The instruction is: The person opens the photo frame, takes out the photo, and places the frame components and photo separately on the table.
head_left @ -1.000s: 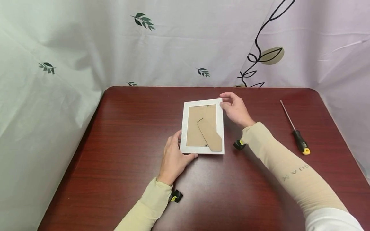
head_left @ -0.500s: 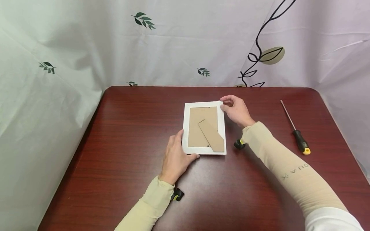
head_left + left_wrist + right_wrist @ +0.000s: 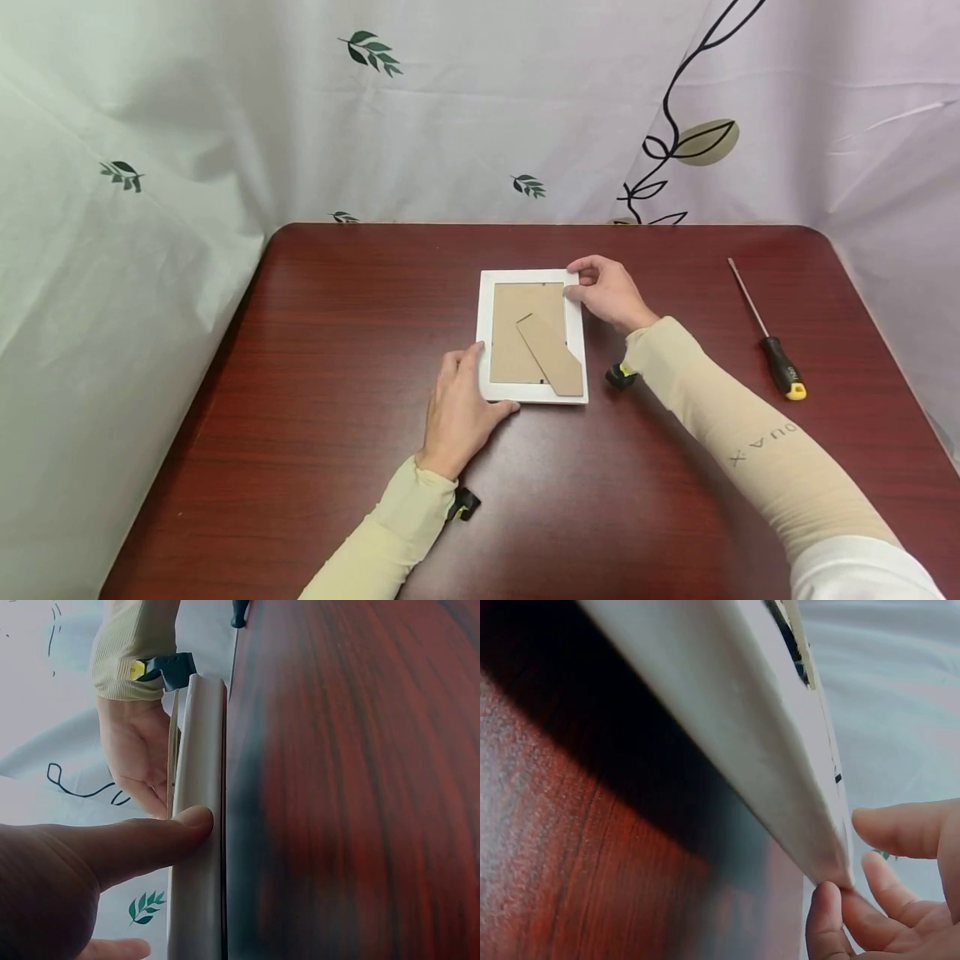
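Note:
A white picture frame (image 3: 486,304) lies back up on the table, its tan backing (image 3: 513,358) and slanted stand leg (image 3: 558,367) showing. At its near left corner my left hand (image 3: 459,417) holds it, thumb along the near edge and fingers by the left side. The left wrist view shows that thumb (image 3: 196,819) pressed on the frame's side (image 3: 199,742). My right hand (image 3: 609,293) grips the far right corner. In the right wrist view its fingertips (image 3: 826,896) touch the corner, with the thumb (image 3: 885,829) close over the back. The frame's front is hidden.
A screwdriver (image 3: 782,367) with a black and yellow handle lies at the right of the dark red wooden table (image 3: 337,333). A light curtain (image 3: 450,108) with leaf prints hangs behind the far edge.
The frame's far end has come down toward the table and the frame has shifted slightly right. My right hand has lowered with it, its thumb moving over the border.

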Motion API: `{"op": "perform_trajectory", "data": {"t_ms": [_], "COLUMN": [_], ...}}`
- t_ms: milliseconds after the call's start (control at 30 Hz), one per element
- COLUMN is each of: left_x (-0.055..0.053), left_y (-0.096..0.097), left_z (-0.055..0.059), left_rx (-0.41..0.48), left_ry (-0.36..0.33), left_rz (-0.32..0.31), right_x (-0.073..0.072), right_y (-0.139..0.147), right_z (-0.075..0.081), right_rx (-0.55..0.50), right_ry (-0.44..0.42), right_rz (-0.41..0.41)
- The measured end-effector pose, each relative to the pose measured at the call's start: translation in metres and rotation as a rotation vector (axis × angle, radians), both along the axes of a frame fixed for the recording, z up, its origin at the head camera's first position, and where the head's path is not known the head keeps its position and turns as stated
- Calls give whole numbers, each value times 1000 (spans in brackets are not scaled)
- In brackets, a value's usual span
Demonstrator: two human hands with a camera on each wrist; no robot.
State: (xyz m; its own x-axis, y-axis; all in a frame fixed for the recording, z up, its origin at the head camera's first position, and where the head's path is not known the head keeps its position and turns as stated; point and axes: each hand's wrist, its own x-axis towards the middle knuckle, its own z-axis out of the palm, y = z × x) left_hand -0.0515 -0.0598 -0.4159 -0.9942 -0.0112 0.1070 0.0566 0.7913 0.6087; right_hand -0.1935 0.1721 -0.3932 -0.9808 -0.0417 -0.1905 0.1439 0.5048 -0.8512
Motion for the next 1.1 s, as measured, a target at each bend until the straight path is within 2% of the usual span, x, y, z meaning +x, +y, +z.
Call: {"op": "perform_trajectory", "data": {"t_ms": [400,633,1100], "left_x": [-2,-3,-3], "left_y": [1,2,3], "left_z": [-2,-5,-5], "left_rx": [3,0,-14], "left_ry": [-23,-28,-35], "left_rz": [-3,-6,2], "right_x": [-1,-1,-3], "right_y": [-5,-6,-7], "right_z": [-5,-8,-9], "right_rx": [65,85,88], "right_ry": [-63,-92,-96], "right_rz": [71,78,86]}}
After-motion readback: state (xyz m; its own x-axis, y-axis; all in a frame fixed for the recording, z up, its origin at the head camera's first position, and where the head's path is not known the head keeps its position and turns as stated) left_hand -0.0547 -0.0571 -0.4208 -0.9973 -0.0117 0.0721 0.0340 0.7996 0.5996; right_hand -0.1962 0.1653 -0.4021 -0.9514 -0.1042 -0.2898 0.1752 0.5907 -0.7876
